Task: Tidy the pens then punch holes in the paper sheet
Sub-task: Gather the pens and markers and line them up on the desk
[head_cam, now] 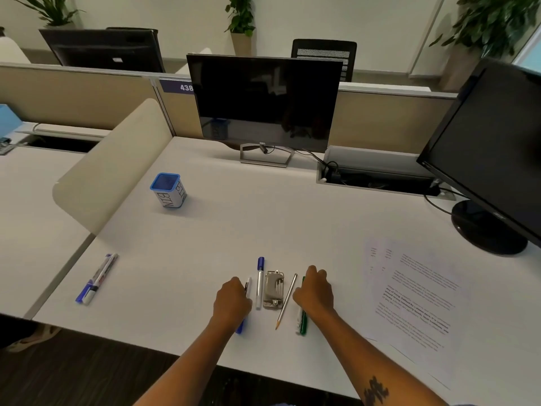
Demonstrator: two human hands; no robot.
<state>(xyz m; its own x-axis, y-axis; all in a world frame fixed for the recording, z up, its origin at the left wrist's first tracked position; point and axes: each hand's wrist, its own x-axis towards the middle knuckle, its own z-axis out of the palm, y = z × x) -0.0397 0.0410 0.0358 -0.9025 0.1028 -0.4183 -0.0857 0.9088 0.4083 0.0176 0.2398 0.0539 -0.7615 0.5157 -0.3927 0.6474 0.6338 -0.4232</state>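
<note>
We logged one container: a small square blue-rimmed pen pot w/ white sides lettered "BIN" (169, 190), upright on the white desk (222, 230), far left of centre, well apart from both hands. Its inside looked dark blue; we saw no pens sticking out, couldn't tell beyond that.

Left hand (232, 300) was curled knuckles-up on the desk near the front edge, fingers folded over a white pen w/ black clip and blue end (248, 288); tip showed above the fist, blue end below the wrist. Grip looked closed on it.

Right hand (314, 288) was also curled, palm down, over a green-and-white marker (301, 323); lower half stuck out below the hand. We couldn't tell if fingers actually gripped it or just rested on it.

Btwn the hands, L to R: a white marker w/ blue cap (259, 282), a small grey metal hole punch (274, 290) just beside it, and a thin grey pencil w/ orange tip (287, 301), tilted.

Two more blue-and-white markers (96, 279) lay side by side, touching, near the desk's left edge.

Printed white paper sheets (415, 300) lay flat to the right of the right hand, near the black monitor's round base (486, 230).
</note>
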